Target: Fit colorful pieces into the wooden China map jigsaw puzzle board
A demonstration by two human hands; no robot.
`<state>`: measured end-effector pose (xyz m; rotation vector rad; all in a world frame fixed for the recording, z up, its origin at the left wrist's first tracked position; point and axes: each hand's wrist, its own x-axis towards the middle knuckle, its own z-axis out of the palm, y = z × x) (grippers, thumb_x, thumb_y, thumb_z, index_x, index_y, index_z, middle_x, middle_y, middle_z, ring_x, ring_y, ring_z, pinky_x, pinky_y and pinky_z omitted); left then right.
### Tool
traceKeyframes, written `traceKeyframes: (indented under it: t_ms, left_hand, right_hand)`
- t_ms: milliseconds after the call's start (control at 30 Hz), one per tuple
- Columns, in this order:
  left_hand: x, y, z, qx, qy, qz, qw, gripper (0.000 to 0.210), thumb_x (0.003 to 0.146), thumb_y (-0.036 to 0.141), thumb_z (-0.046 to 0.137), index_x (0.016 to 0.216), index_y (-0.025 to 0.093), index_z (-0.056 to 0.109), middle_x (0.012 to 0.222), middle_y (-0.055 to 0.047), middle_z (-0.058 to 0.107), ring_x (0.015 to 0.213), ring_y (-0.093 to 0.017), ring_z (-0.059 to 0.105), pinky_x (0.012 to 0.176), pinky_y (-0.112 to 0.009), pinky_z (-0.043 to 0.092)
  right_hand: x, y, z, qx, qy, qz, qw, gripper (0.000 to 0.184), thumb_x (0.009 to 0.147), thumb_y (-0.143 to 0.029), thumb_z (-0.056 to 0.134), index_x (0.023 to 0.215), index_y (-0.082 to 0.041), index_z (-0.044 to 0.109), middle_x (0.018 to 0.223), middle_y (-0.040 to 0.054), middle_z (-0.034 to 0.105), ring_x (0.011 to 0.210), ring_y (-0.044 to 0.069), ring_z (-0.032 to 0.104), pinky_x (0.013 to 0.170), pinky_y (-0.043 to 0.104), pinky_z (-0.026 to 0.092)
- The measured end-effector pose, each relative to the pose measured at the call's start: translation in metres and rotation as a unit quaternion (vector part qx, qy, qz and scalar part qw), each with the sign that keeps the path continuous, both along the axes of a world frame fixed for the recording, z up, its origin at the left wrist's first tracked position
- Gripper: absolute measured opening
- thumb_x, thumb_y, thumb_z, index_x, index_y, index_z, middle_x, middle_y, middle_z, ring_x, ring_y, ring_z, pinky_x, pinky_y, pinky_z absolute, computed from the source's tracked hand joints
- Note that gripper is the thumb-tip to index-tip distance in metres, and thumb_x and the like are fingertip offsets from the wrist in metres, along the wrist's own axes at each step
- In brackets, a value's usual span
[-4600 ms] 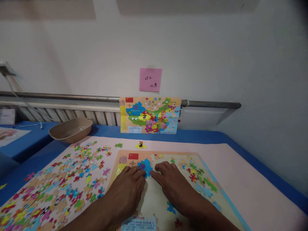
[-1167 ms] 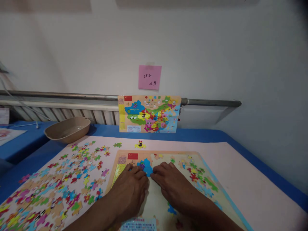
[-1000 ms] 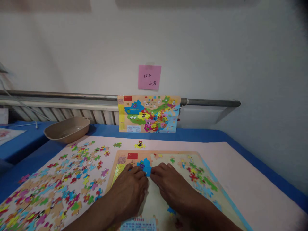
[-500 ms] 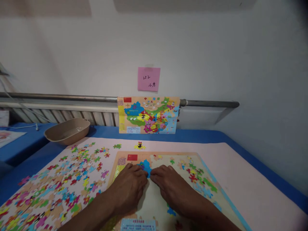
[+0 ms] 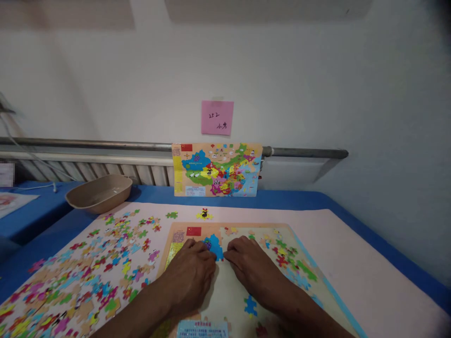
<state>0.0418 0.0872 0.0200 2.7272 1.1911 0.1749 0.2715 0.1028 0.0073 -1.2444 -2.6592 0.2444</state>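
fingers bent, the left hand (image 5: 190, 272) and right hand (image 5: 251, 263) flank a blue section (image 5: 216, 245) at eleven o'clock on the puzzle board (image 5: 225, 291); whether either grips anything cannot be told. loose pieces (image 5: 96, 279) lie toward nine.

Multicoloured puzzle pieces (image 5: 95, 279), blue table (image 5: 296, 197), pink note (image 5: 217, 119)

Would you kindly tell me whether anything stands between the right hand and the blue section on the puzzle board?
Nothing visible does: the right hand lies close by the right edge of the blue section on the puzzle board, though contact is hard to tell.
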Motion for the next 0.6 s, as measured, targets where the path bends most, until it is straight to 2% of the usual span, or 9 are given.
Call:
traceKeyframes:
  t_ms: [400, 600]
  left_hand:
    - [0.001, 0.004, 0.0, -0.016, -0.033, 0.005, 0.999, 0.009, 0.092, 0.016, 0.059, 0.085, 0.021, 0.059, 0.1, -0.001, 0.072, 0.106, -0.023, 0.062, 0.096, -0.044, 0.042]
    - [-0.01, 0.002, -0.003, -0.031, -0.068, 0.036, 0.997, 0.014, 0.099, 0.018, 0.052, 0.087, 0.02, 0.06, 0.102, -0.003, 0.072, 0.105, -0.024, 0.062, 0.096, -0.045, 0.043]
  right_hand:
    - [-0.001, 0.0, -0.001, 0.0, 0.006, 0.001, 1.0, 0.022, 0.102, -0.003, 0.059, 0.106, -0.019, 0.074, 0.119, 0.0086, 0.069, 0.109, 0.026, 0.058, 0.093, 0.04, 0.04]
    - [-0.002, 0.0, 0.001, -0.011, -0.01, -0.003, 1.0, 0.02, 0.101, -0.002, 0.061, 0.104, -0.017, 0.074, 0.119, 0.0088, 0.069, 0.11, 0.027, 0.058, 0.093, 0.041, 0.041]
